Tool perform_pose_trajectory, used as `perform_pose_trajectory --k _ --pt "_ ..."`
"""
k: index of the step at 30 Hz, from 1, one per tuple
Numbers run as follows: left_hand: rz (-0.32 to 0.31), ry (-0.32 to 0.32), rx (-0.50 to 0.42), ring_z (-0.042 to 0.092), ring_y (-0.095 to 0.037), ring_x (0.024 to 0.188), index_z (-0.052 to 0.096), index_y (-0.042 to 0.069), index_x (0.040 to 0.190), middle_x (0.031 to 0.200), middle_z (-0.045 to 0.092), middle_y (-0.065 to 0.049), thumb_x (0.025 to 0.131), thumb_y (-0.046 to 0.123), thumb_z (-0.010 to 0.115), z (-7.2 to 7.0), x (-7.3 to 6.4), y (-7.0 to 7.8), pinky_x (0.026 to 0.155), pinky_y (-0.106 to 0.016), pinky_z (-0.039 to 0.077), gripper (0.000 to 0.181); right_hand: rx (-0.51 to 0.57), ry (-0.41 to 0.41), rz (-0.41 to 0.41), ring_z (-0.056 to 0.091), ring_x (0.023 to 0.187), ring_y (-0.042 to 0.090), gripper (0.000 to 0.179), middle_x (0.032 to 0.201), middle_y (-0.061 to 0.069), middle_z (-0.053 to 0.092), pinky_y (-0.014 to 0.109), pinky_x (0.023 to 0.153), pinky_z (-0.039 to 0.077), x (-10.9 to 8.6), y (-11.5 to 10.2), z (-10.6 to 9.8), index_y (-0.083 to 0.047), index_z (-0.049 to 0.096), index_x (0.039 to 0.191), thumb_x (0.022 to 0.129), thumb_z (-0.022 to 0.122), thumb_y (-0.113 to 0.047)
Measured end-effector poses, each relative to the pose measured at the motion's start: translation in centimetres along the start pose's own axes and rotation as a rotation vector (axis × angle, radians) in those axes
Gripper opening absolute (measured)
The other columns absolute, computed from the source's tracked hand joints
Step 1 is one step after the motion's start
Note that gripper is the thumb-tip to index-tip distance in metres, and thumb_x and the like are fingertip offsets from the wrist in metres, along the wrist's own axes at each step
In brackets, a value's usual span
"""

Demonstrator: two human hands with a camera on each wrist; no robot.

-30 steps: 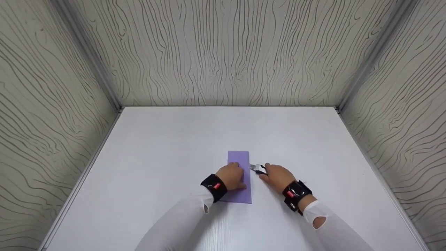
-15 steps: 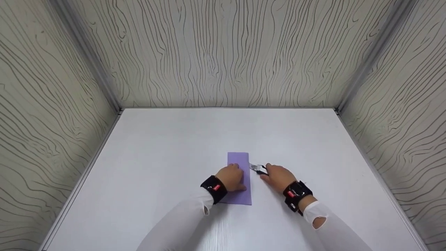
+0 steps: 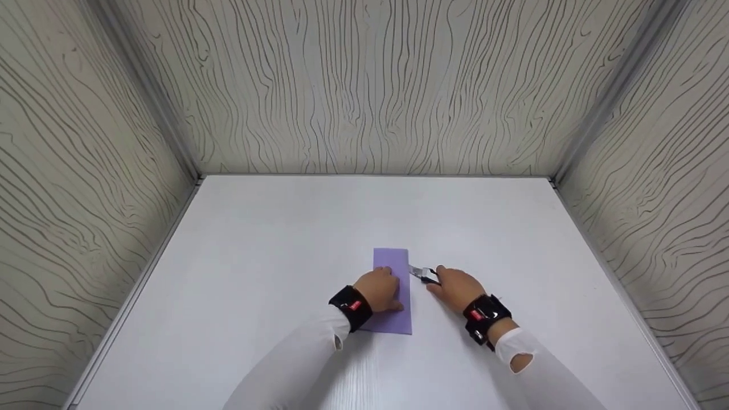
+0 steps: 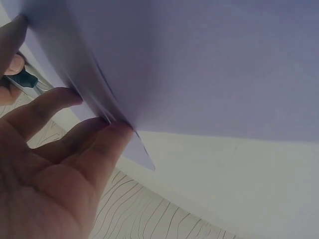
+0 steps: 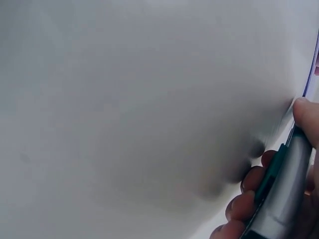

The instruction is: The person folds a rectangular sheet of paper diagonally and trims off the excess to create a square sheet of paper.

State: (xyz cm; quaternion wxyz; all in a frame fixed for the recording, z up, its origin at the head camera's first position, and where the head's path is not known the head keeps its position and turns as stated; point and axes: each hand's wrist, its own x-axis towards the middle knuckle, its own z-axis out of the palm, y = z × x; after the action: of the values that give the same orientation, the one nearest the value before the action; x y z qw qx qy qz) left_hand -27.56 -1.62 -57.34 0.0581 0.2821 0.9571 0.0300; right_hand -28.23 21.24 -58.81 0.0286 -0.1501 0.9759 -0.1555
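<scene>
A folded sheet of purple paper (image 3: 390, 322) lies on the white tabletop, its long side running away from me. My left hand (image 3: 378, 289) presses it down with bent fingers, the thumb pointing towards the right edge. In the left wrist view, the fingertips (image 4: 122, 128) rest along a crease in the paper (image 4: 214, 69). My right hand (image 3: 459, 289) grips a utility knife (image 3: 426, 275), whose blade tip is right at the sheet's right edge. Seen from the right wrist, the knife (image 5: 284, 194) has a silver body with a teal part, and the fingers wrap round it.
The white tabletop (image 3: 273, 228) extends around the paper on every side. Wood-grain panels stand behind the table (image 3: 364, 85) and at its left and right, with grey metal posts in the corners. Both wrists wear black straps.
The knife and my right hand have shifted very slightly away from me along the paper's right edge. My left hand stays pressed on the paper.
</scene>
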Motion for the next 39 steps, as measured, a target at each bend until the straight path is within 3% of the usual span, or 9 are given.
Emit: perform_pose_trajectory --k 13,29,35,39 --pt "-0.005 -0.008 0.008 0.063 -0.02 0.088 0.077 0.008 0.097 0.101 0.07 -0.008 0.091 0.051 0.086 0.38 0.45 -0.17 0.086 -0.035 0.062 0.045 -0.003 0.002 0.018 0.05 0.067 0.022 0.031 0.074 0.004 0.054 0.037 0.061 0.04 0.2 0.01 -0.06 -0.004 0.059 0.096 0.104 0.074 -0.03" --pt "0.0 -0.004 0.025 0.066 -0.021 0.092 0.077 0.008 0.094 0.103 0.071 -0.008 0.09 0.052 0.087 0.37 0.3 -0.03 0.089 -0.036 0.062 0.045 -0.003 0.064 -0.029 0.053 0.066 0.024 0.032 0.074 0.006 0.057 0.042 0.06 0.045 0.5 0.38 0.67 -0.002 0.06 0.095 0.103 0.074 -0.03" --pt "0.0 -0.019 0.014 0.064 -0.02 0.091 0.078 0.008 0.097 0.103 0.071 -0.007 0.091 0.052 0.086 0.27 0.3 0.01 0.088 -0.035 0.062 0.045 -0.004 0.043 0.014 0.052 0.066 0.024 0.032 0.073 0.006 0.055 0.041 0.061 0.044 0.66 0.6 0.83 -0.003 0.06 0.095 0.103 0.074 -0.031" --pt "-0.002 -0.019 0.005 0.064 -0.02 0.089 0.079 0.007 0.099 0.102 0.071 -0.008 0.091 0.051 0.086 0.07 0.21 0.04 0.087 -0.035 0.062 0.045 0.004 0.056 0.001 0.053 0.066 0.026 0.033 0.073 0.007 0.057 0.043 0.061 0.046 0.89 0.59 0.89 -0.002 0.06 0.096 0.103 0.074 -0.031"
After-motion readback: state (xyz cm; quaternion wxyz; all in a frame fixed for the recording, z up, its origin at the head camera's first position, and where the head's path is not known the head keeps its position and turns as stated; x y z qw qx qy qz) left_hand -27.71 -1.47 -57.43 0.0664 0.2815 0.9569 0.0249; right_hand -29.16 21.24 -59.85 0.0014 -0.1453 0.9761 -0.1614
